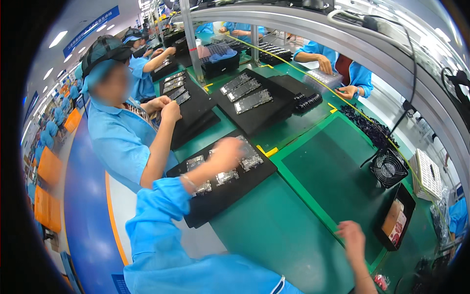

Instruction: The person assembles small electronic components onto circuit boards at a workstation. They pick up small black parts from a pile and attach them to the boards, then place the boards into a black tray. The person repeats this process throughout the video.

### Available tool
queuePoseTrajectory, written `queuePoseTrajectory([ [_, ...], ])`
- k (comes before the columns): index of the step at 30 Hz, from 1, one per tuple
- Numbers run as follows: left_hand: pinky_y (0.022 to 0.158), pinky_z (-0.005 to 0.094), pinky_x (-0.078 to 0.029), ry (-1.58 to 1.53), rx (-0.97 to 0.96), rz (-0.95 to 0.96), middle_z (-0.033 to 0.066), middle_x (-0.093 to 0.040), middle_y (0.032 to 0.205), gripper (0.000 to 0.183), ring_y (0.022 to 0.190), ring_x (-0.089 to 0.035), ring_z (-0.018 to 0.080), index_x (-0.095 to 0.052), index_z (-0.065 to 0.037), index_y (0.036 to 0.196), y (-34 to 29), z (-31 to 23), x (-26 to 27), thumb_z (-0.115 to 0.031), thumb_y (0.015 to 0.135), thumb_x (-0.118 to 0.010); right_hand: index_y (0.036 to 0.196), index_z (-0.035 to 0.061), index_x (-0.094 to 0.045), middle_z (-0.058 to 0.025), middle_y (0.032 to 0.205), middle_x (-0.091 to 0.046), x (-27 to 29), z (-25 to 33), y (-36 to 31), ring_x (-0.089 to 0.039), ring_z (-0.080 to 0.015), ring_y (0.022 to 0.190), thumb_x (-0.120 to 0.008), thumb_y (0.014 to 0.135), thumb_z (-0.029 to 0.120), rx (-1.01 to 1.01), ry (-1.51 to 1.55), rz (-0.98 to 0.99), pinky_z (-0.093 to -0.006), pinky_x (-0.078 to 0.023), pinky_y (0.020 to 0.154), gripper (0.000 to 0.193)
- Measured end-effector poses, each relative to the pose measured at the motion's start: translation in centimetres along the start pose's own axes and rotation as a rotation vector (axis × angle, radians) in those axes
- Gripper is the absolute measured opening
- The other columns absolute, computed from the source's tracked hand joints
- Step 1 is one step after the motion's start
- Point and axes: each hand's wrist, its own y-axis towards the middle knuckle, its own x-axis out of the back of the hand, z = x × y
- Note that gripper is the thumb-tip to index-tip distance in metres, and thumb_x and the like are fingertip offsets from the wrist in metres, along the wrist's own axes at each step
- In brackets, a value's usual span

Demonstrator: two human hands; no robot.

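Green table (274, 210): foam (240, 190) likely cushions boards (226, 177). My left hand (227, 156) blurs, I can't tell its grip; right hand (352, 240) looks empty, loose.

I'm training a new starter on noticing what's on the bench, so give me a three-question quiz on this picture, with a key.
1. True or false: the wearer's left hand is over the black pad that bears circuit boards.
2. Multiple choice: what colour is the tape beside that pad's right-hand end?
a) red
b) yellow
c) white
3. Short answer: which looks nearer the wearer's right hand, the black fan or the black tray?

Key
1. True
2. b) yellow
3. The black tray
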Motion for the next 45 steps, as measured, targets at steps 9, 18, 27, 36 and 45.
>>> queuePoseTrajectory([
  [9,0.084,0.0478,-0.043,0.049,0.412,0.032,0.0235,-0.062,0.099,0.039,0.095,-0.057,0.0409,-0.061,-0.001,0.094,-8.0,21.9,-2.6,-0.034,0.091,-0.04,0.141,-0.0018,-0.023,-0.0172,0.144,-0.032,-23.2,3.9,-2.8,-0.044,-0.0253,0.125,-0.052,0.09,0.05,-0.38,0.332,0.678,-0.0346,-0.042,0.096,0.078],
  [18,0.074,0.0442,-0.052,-0.616,0.7,0.59,0.015,-0.062,0.106,0.052,0.09,-0.062,0.0283,-0.06,-0.001,0.108,-15.1,15.2,0.4,-0.048,0.092,-0.045,0.142,-0.0041,-0.02,-0.0206,0.143,-0.031,-23.4,4.2,-10.2,-0.035,-0.0278,0.131,-0.054,0.088,0.052,-0.454,0.446,0.438,-0.0374,-0.035,0.104,0.085],
  [27,0.107,0.0487,-0.033,-1.454,0.907,1.016,0.0261,-0.032,0.139,0.049,0.129,-0.034,0.038,-0.03,0.004,0.135,-23.4,-1.0,-0.9,-0.02,0.096,-0.047,0.122,0.0008,-0.051,-0.0135,0.114,-0.058,-10.6,-4.3,-11.6,-0.052,-0.0223,0.106,-0.056,0.09,0.039,-0.299,0.064,-0.129,-0.0335,-0.042,0.091,0.051],
  [36,0.103,0.0419,-0.038,-1.553,0.795,1.556,0.0274,-0.037,0.136,0.049,0.124,-0.042,0.0377,-0.027,0.01,0.134,-26.4,-17.0,-7.4,-0.024,0.099,-0.037,0.133,0.0034,-0.041,-0.0086,0.122,-0.052,-1.0,-6.4,-15.3,-0.047,-0.018,0.111,-0.06,0.088,0.036,-0.261,0.186,-0.619,-0.0313,-0.035,0.097,0.058],
  [45,0.079,0.0322,-0.05,-1.024,-0.349,0.469,0.0115,-0.061,0.109,0.04,0.089,-0.061,0.0178,-0.049,-0.003,0.121,-14.4,-12.7,-6.2,-0.02,0.087,-0.06,0.132,-0.0031,-0.039,-0.0171,0.13,-0.047,-7.3,-7.8,-21.0,-0.045,-0.0234,0.12,-0.06,0.089,0.02,-0.151,-0.117,-0.747,-0.0345,-0.035,0.101,0.053],
])
